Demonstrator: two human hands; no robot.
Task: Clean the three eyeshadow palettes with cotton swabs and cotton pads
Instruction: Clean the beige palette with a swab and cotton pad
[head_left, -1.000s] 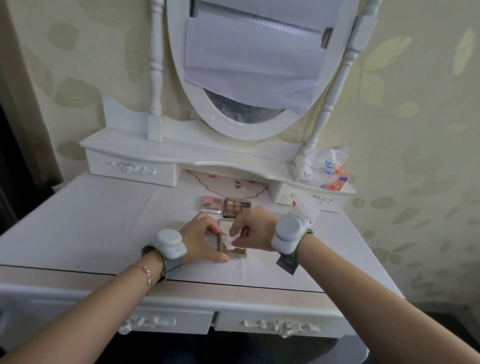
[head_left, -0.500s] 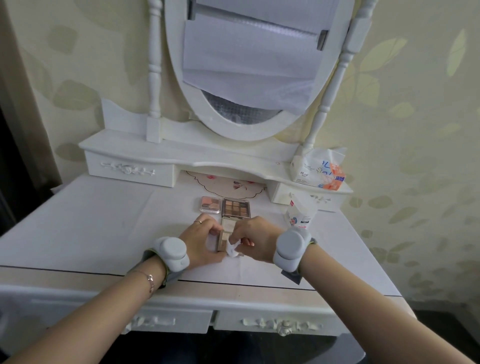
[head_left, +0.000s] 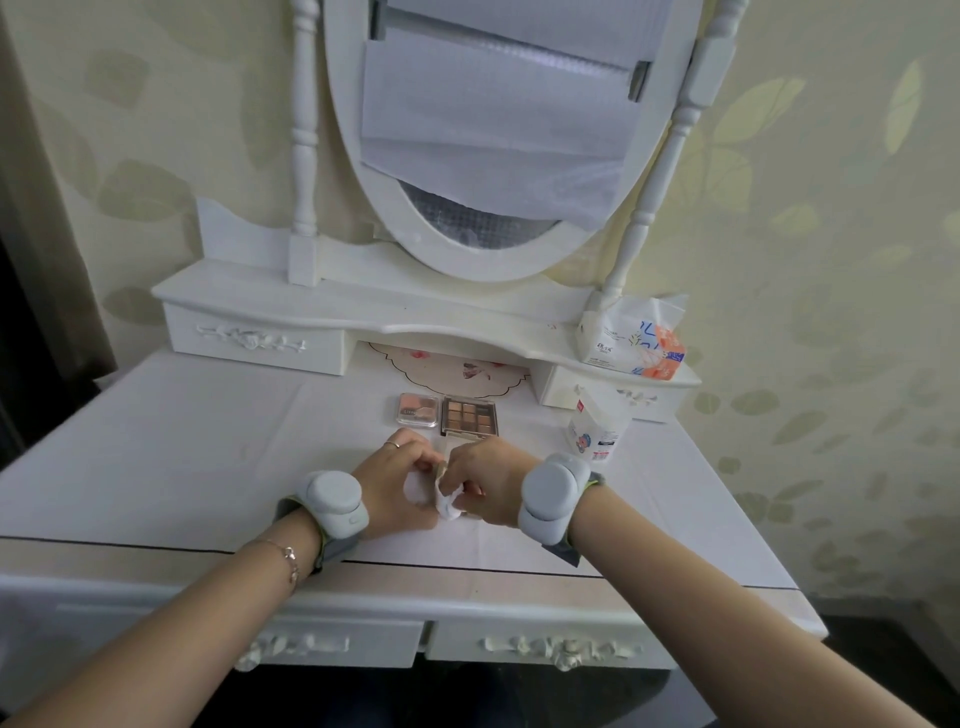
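Head view showed both hands meeting over a white cloth (head_left: 208, 447) on the dressing table (head_left: 519, 587). Writing was scarce: the tissue pack (head_left: 631, 340) on the shelf carried blue characters and an orange patch, too small to read, and the clear bag (head_left: 597, 423) on the cloth beside the right wrist bore a red tag and small print, also unreadable. The pink palette (head_left: 418, 409) had a faint word on its lid that could not be made out.

The left hand (head_left: 397, 486) curled its fingers round the third palette (head_left: 442, 470), of which only a thin tan sliver showed between the knuckles; that sliver ran away from the person, toward the mirror (head_left: 488, 156), though the palette's full outline was hidden. The right hand (head_left: 485, 480) pinched a crumpled white cotton pad (head_left: 448, 500) against the near end of that palette.

Behind the hands, the pink palette and the brown palette (head_left: 470, 415) lay flat side by side, just apart, the brown one showing a grid of pans. Each stood squarely to the table's edge.
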